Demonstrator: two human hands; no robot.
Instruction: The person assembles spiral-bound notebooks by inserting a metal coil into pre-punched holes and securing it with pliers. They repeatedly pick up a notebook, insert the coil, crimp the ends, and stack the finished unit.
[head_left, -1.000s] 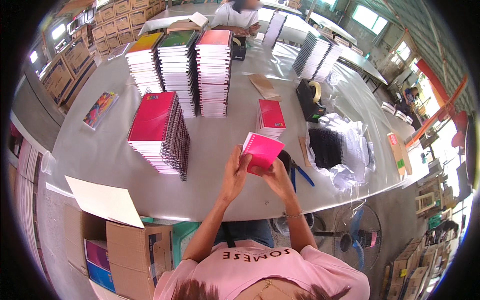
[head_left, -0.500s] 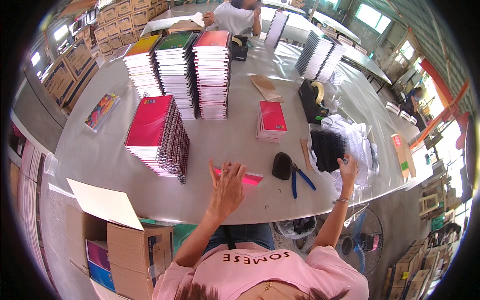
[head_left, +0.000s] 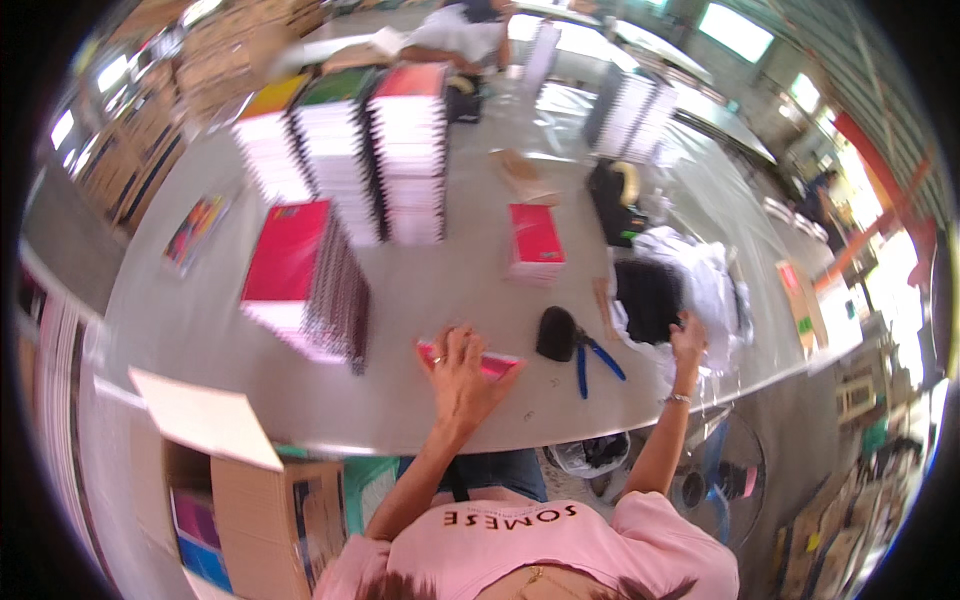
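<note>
My left hand (head_left: 462,378) is closed over a small pink-covered notebook (head_left: 497,366) near the table's front edge, its fingers bent over the top. At the near right side of a pile of black spiral binding coils (head_left: 645,302), my right hand (head_left: 688,342) has its fingers drawn together. What is between those fingers is too blurred to tell. The coils lie on crumpled white wrapping (head_left: 710,285). Between my hands rest blue-handled pliers (head_left: 598,368), next to a dark rounded object (head_left: 557,333). Beyond them stands a short stack of pink notebooks (head_left: 537,242).
Spiral-bound pink notebooks (head_left: 290,255) form a stack on the left. Behind it rise taller stacks, one with a green cover (head_left: 338,150). A black tape dispenser (head_left: 610,205) stands right of centre. An open carton (head_left: 250,510) is at the lower left. Another person (head_left: 460,38) sits across the table.
The whole view has shifted slightly and blurred. My right hand's fingers have drawn closer together at the coils. My left hand stays on the pink notebook, its thumb now more to the right.
</note>
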